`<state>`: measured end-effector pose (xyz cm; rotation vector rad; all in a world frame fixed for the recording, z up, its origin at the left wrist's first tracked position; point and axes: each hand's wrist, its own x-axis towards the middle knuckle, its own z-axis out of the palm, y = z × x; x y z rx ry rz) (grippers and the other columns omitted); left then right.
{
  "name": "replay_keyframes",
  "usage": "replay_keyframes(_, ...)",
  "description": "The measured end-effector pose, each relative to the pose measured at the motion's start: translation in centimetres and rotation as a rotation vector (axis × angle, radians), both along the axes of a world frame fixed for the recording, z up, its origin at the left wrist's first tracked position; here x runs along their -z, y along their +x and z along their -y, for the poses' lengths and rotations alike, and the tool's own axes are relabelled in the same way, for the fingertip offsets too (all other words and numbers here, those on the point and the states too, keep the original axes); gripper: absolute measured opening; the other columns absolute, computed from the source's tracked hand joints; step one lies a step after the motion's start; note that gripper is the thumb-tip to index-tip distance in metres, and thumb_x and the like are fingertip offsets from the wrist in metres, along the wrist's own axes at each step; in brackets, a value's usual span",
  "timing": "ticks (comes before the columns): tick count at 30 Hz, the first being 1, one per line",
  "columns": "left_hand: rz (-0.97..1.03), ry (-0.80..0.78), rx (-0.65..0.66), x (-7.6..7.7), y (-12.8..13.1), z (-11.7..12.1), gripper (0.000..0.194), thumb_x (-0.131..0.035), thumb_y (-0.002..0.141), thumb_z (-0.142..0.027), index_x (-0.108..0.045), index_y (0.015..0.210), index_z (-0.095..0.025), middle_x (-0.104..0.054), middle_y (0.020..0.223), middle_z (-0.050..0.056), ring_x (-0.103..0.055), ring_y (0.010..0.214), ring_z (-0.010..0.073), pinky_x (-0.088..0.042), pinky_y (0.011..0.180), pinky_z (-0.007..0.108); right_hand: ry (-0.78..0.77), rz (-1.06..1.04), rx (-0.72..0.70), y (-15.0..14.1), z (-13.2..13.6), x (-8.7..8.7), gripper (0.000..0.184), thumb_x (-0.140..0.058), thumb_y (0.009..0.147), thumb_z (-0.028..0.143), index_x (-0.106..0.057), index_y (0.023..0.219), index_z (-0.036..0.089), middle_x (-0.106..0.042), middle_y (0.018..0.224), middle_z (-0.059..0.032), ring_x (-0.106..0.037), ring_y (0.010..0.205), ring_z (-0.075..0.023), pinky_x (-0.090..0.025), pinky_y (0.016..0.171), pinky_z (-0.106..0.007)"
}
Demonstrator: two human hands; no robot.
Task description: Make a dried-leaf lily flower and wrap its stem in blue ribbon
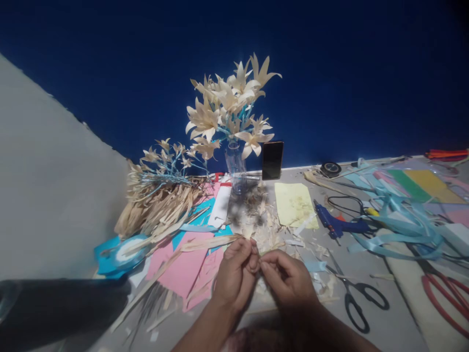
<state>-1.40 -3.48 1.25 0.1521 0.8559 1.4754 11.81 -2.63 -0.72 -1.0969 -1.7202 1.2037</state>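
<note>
My left hand (234,274) and my right hand (287,278) meet low in the middle of the view, fingers pinched together on a long dried pale leaf strip (208,243) that runs off to the left over pink paper (185,269). Both hands are closed on it at its right end. Behind them lies a heap of pale husk shavings (256,220). Further back a clear glass vase (236,166) holds cream husk flowers (229,105) on blue stems.
A bundle of dried husks with small flowers (161,195) lies at left, a blue tape roll (124,249) below it. A phone (272,160) stands by the wall. Yellow paper (295,205), blue glue gun (339,225), black scissors (357,296), blue ribbon (399,230) and red scissors (447,298) fill the right.
</note>
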Motion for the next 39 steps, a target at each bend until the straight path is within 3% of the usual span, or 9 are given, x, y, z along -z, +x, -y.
replay_keyframes(8, -0.035, -0.003, 0.005, -0.1, 0.5, 0.1, 0.036, -0.095, 0.060, -0.034, -0.067, 0.067, -0.012, -0.054, 0.055, -0.003, -0.042, 0.050, 0.0051, -0.035, 0.053, 0.017, -0.001, 0.033, 0.146, -0.7, 1.0, -0.5, 0.025, -0.056, 0.090, 0.032, -0.069, 0.074, 0.019, -0.061, 0.056, 0.0010, -0.049, 0.049, -0.0121, -0.038, 0.049, -0.021)
replay_keyframes(19, -0.047, -0.008, -0.056, 0.2, 1.0, 0.0, 0.036, -0.098, 0.052, -0.032, -0.070, 0.062, -0.012, -0.061, 0.058, -0.001, -0.040, 0.044, 0.0015, -0.031, 0.049, 0.016, 0.028, 0.005, 0.257, -1.0, 1.4, -0.8, 0.023, -0.057, 0.086, 0.030, -0.066, 0.067, 0.020, -0.062, 0.052, 0.0033, -0.053, 0.045, -0.0107, -0.041, 0.047, -0.019)
replay_keyframes(30, -0.062, 0.026, 0.002, 0.3, 1.2, 0.2, 0.031, -0.095, 0.059, -0.032, -0.072, 0.067, -0.013, -0.053, 0.047, -0.004, -0.043, 0.047, 0.0043, -0.035, 0.052, 0.016, 0.057, -0.065, 0.165, -0.4, 0.6, -0.1, 0.021, -0.058, 0.086, 0.025, -0.064, 0.067, 0.020, -0.065, 0.053, 0.0019, -0.053, 0.043, -0.0105, -0.040, 0.043, -0.018)
replay_keyframes(36, -0.096, 0.045, 0.072, -0.3, 0.7, 0.5, 0.028, -0.095, 0.057, -0.022, -0.072, 0.071, -0.013, -0.070, 0.076, 0.002, -0.049, 0.048, 0.0033, -0.038, 0.052, 0.018, 0.213, -0.053, 0.129, 0.3, 0.0, -1.0, 0.021, -0.058, 0.089, 0.021, -0.064, 0.069, 0.019, -0.067, 0.057, 0.0013, -0.056, 0.045, -0.0098, -0.043, 0.047, -0.017)
replay_keyframes(39, -0.130, 0.070, 0.054, -0.5, 0.3, 0.4, 0.028, -0.093, 0.062, -0.028, -0.072, 0.072, -0.013, -0.068, 0.073, 0.001, -0.050, 0.048, 0.0045, -0.038, 0.050, 0.018, 0.283, -0.039, 0.154, 0.0, -0.1, -1.0, 0.022, -0.058, 0.088, 0.021, -0.063, 0.067, 0.019, -0.061, 0.051, 0.0030, -0.050, 0.042, -0.0088, -0.039, 0.044, -0.018)
